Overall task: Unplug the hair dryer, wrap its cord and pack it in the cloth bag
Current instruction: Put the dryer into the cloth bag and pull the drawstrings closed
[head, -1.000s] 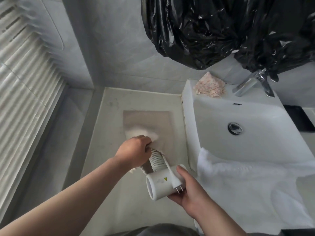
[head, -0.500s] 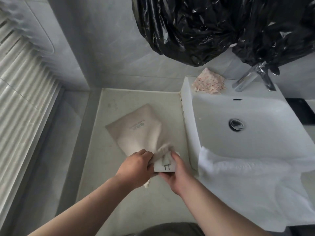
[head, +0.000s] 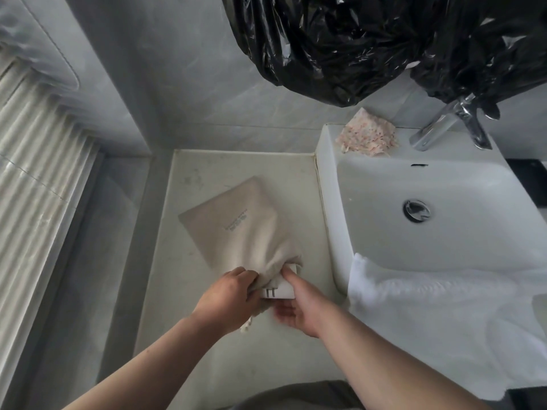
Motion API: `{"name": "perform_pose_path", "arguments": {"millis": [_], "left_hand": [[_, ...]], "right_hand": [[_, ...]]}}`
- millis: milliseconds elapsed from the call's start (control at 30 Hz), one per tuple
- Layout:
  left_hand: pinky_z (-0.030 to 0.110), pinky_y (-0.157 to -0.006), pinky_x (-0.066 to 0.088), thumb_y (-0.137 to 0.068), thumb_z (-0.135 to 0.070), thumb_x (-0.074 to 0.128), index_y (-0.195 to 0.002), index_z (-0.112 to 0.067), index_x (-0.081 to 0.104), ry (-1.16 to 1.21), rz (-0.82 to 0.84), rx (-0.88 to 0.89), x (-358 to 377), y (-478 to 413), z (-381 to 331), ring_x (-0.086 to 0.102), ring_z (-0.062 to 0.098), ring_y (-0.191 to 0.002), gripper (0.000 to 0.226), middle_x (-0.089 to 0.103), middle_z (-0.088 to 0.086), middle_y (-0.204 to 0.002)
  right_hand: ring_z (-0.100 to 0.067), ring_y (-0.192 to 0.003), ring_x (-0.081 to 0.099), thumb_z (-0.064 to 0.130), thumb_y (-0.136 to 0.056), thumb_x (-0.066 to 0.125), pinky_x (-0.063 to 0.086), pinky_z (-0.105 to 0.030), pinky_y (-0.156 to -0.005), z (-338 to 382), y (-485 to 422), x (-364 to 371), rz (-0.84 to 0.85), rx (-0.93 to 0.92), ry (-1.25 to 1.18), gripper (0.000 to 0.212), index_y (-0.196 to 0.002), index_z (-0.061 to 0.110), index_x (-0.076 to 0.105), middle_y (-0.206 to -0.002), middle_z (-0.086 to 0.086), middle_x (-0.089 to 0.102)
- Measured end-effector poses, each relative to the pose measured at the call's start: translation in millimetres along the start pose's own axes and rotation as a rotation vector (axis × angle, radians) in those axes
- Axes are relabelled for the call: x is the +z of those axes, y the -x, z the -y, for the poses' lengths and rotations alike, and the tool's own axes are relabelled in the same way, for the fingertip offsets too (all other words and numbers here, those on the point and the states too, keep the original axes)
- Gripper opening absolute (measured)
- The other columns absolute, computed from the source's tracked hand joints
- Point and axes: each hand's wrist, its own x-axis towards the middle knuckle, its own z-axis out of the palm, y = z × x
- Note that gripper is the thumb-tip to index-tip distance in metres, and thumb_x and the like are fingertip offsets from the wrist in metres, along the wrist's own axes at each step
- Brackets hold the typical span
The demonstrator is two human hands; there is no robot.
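The left hand (head: pixel 228 294) pinches the gathered mouth of the cloth bag (head: pixel 236 223), which lies on the counter (head: pixel 183 315). The hair dryer (head: pixel 285 290) is mostly inside it, only its white end and plug prongs (head: pixel 269 292) showing, gripped by the right hand (head: pixel 299 309). Packing seems nearly done: next, that end needs pushing fully in while the cloth is drawn over.

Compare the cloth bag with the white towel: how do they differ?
The cloth bag is beige with small print; the towel is plain white. The cloth bag lies on the counter, the towel hangs over the sink rim. The left hand grips the cloth bag while the right hand holds the hair dryer in its mouth; nobody touches the towel. Both are soft fabric.
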Motion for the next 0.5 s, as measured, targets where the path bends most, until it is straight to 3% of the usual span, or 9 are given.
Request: {"name": "perform_pose_path", "arguments": {"millis": [133,200,267,333,367,500], "left_hand": [[0.029,-0.064,0.042,-0.093,-0.043,0.058,-0.084,-0.023,0.058,0.121,-0.032,-0.139,0.4,12.1,12.1,0.054,0.013,-0.075,0.022,0.055,-0.007,-0.083],[0.033,-0.062,0.04,-0.093,-0.041,0.058,-0.081,-0.018,0.055,0.279,-0.1,-0.38,2.7,20.2,18.0,0.054,0.017,-0.071,0.026,0.059,0.0,-0.079],[0.036,-0.061,0.04,-0.092,-0.048,0.057,-0.083,-0.01,0.055,0.435,-0.1,-0.666,7.5,24.8,25.2,0.052,0.024,-0.067,0.04,0.061,0.009,-0.077],[0.036,-0.063,0.041,-0.086,-0.06,0.053,-0.078,-0.007,0.054,0.623,-0.007,-0.792,14.3,26.8,29.2,0.051,0.027,-0.064,0.054,0.058,0.012,-0.072],[0.035,-0.064,0.042,-0.087,-0.059,0.053,-0.079,-0.007,0.055,0.746,0.043,-0.826,17.5,25.8,27.9,0.05,0.026,-0.064,0.052,0.056,0.012,-0.071],[0.032,-0.066,0.049,-0.099,-0.035,0.055,-0.091,-0.007,0.058,0.986,0.143,-0.897,19.5,17.1,15.7,0.056,0.024,-0.066,0.03,0.062,0.012,-0.076]], "right_hand": [[-0.026,-0.064,0.06,0.078,-0.074,0.049,0.055,-0.031,-0.063,9.3,5.8,-9.1,-0.208,0.01,0.448,0.067,-0.084,0.014,0.063,-0.077,-0.01,0.064],[-0.029,-0.082,0.064,0.062,-0.083,0.045,0.054,-0.033,-0.077,17.7,10.3,-13.6,-0.396,-0.141,0.753,0.052,-0.09,0.015,0.064,-0.091,-0.011,0.066],[-0.032,-0.108,0.06,0.04,-0.092,0.044,0.048,-0.035,-0.086,28.2,13.0,-15.8,-0.526,-0.339,0.955,0.037,-0.115,0.016,0.059,-0.115,-0.01,0.062],[-0.032,-0.11,0.059,0.023,-0.088,0.043,0.05,-0.036,-0.086,35.8,10.5,-13.1,-0.449,-0.442,0.881,0.037,-0.124,0.022,0.055,-0.119,-0.008,0.061],[-0.031,-0.104,0.062,0.019,-0.082,0.041,0.054,-0.039,-0.085,38.6,8.6,-10.8,-0.376,-0.427,0.774,0.04,-0.118,0.027,0.058,-0.114,-0.006,0.064],[-0.025,-0.086,0.066,0.021,-0.071,0.052,0.06,-0.045,-0.079,40.9,-7.3,-6.0,-0.333,-0.356,0.459,0.028,-0.096,0.023,0.062,-0.092,-0.004,0.068]]}}
